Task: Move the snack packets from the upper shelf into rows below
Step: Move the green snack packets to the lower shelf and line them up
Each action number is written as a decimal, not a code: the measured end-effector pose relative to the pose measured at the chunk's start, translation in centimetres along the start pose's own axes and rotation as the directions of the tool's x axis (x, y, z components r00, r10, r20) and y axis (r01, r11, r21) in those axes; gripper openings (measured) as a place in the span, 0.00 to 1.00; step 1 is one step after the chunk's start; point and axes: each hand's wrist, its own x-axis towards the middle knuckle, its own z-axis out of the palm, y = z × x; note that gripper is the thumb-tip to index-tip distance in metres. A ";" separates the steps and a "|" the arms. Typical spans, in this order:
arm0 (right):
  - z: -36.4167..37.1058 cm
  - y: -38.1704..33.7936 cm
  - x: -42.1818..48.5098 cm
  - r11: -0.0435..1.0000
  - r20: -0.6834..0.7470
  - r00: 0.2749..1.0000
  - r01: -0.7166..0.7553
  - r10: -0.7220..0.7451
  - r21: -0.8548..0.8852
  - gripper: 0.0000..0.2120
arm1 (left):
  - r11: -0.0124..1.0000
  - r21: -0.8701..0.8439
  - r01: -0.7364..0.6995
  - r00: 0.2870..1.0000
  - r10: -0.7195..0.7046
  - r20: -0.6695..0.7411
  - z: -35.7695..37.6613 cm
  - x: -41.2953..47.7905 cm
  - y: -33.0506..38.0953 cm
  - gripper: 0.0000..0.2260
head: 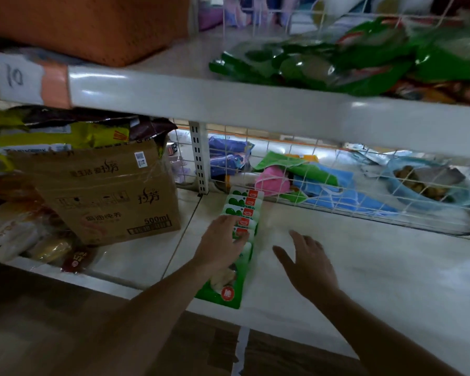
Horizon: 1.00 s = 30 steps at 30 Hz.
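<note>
Head view: the left hand [221,241] lies flat, fingers straight, pressing on the row of green snack packets [243,210]. The row runs overlapped along the lower shelf [377,267], from the wire mesh back [337,196] at 12 o'clock to the front edge at 6 o'clock. At 3 o'clock the right hand [308,264] hovers, fingers spread, holding nothing; bare shelf stretches beyond it. A cardboard box [106,196] stands at 9 o'clock, apart from the row. More green packets [337,63] pile on the upper shelf [228,99] at 1 o'clock.
</note>
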 end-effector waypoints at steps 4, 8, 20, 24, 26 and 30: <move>-3.6 1.3 -1.1 0.992 -0.071 0.996 0.049 -0.057 -0.116 0.34 | 0.953 0.265 -0.148 0.988 0.133 0.075 0.0 -1.4 3.8 0.23; -7.1 2.8 -3.0 0.970 -0.088 0.990 0.085 -0.108 -0.226 0.40 | 0.927 0.337 -0.165 0.986 0.163 0.035 -0.1 -3.7 7.9 0.25; -17.6 4.5 -11.0 0.946 -0.182 0.975 0.068 -0.131 -0.318 0.47 | 0.870 0.446 -0.210 0.969 0.248 -0.026 -2.8 -10.1 17.9 0.30; -19.5 4.1 -13.5 0.952 -0.179 0.979 0.038 -0.096 -0.304 0.44 | 0.853 0.459 -0.249 0.952 0.302 -0.043 -4.1 -11.7 19.8 0.31; -20.4 3.9 -14.5 0.948 -0.181 0.978 0.043 -0.104 -0.316 0.40 | 0.847 0.452 -0.278 0.936 0.346 -0.073 -4.8 -12.5 20.8 0.32; -22.3 3.1 -16.0 0.941 -0.227 0.962 0.068 -0.149 -0.332 0.32 | 0.807 0.489 -0.332 0.913 0.404 -0.047 -7.0 -14.0 22.8 0.33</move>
